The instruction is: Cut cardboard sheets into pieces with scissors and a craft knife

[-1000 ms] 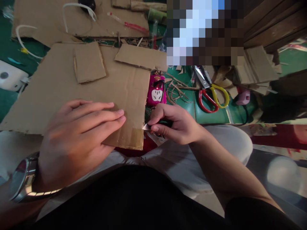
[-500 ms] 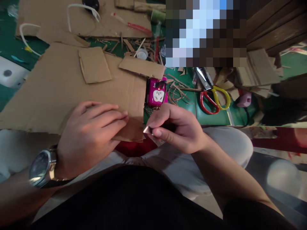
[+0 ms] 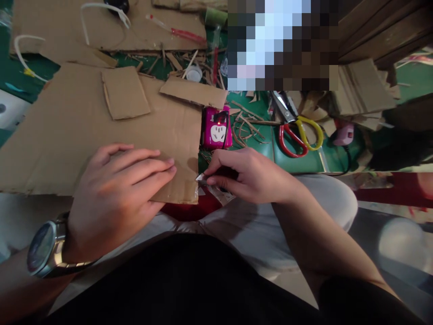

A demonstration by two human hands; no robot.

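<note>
A large cardboard sheet (image 3: pixel 176 131) reaches over the front edge of the green table. My left hand (image 3: pixel 118 189) lies flat on its near part, fingers stretched to the right. My right hand (image 3: pixel 246 176) is closed in a pinch around a small blade (image 3: pixel 200 178), whose shiny pointed tip shows past the fingertips. That tip is at the sheet's right edge; whether it touches the cardboard I cannot tell. On the sheet rest a smaller cardboard rectangle (image 3: pixel 125 92) and, at its far right corner, a cardboard strip (image 3: pixel 194 91).
Just right of the sheet sits a magenta power socket (image 3: pixel 218 131) with a black cord and a lit red light. Scissors (image 3: pixel 292 122) with red and yellow handles lie farther right, near a pink tool (image 3: pixel 343 133). Cardboard scraps (image 3: pixel 248 126) litter the green table (image 3: pixel 260 158).
My right hand has brought the blade slightly left, up to the sheet's edge. My left hand stays flat on the cardboard. The whole view has shifted a little.
</note>
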